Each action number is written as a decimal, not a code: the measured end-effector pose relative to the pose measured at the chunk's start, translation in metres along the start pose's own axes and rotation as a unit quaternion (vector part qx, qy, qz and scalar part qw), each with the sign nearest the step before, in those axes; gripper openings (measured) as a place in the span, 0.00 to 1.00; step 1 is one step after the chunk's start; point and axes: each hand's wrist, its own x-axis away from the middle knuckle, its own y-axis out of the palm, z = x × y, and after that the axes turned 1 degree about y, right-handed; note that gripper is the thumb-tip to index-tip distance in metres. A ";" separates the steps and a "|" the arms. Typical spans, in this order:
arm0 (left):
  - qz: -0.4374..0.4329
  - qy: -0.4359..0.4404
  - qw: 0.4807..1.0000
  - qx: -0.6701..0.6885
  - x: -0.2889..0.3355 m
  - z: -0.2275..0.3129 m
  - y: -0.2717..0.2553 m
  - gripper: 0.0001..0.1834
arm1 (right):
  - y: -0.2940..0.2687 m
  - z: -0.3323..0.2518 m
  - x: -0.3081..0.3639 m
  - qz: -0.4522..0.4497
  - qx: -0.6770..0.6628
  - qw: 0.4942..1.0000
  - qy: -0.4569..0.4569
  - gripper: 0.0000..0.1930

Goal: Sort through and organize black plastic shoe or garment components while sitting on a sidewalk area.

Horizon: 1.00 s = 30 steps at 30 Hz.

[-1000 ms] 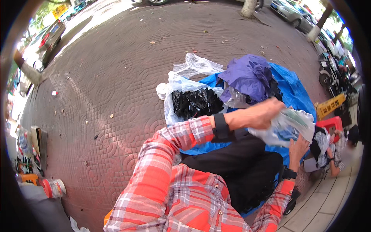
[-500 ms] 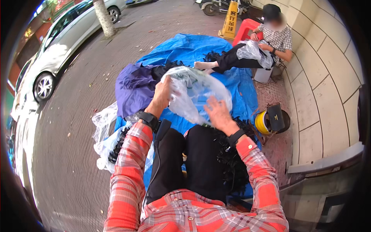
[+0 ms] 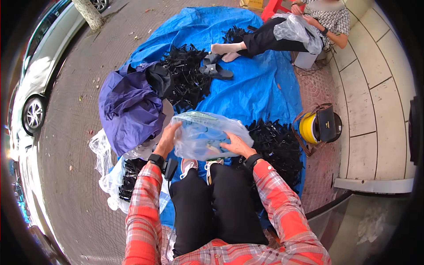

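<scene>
A clear plastic bag (image 3: 201, 138) with faint green print is stretched out above my knees. At its left edge my left hand (image 3: 167, 140) is closed on the film. My right hand (image 3: 239, 146) grips the bag's right side, its thumb and forefinger pointing left and the other fingers partly hidden. The bag looks thin and puffed up; I cannot make out anything inside it. Beneath and beyond the bag lies a blue tarp (image 3: 260, 97). Beside my right forearm is a heap of small black strap-like pieces (image 3: 276, 152), the nearest heap to that hand.
Further off are another black heap (image 3: 187, 77), dark sandals (image 3: 216, 70) and a purple cloth (image 3: 128, 110). A seated person (image 3: 329, 20) at the far right handles a plastic bag. A yellow spool with a dark pouch (image 3: 311, 128) stands by the tiled wall (image 3: 366, 101); a car (image 3: 48, 62) is at left.
My view has tipped downward. The bag is lower, closer to my knees and flatter. My right hand, spread beside the bag before, now has hold of its side; my left keeps its grip.
</scene>
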 end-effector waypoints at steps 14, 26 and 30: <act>0.191 -0.172 0.906 -0.336 -0.020 -0.134 -0.052 0.34 | 0.083 0.000 -0.070 0.083 0.143 0.947 -0.275 0.31; -0.083 0.139 0.843 -0.513 0.006 -0.153 -0.002 0.33 | 0.128 0.006 -0.049 -0.255 0.117 0.954 -0.104 0.24; 0.008 -0.195 0.856 -0.479 -0.012 -0.158 -0.009 0.48 | 0.132 0.013 -0.047 -0.295 0.023 0.948 -0.119 0.27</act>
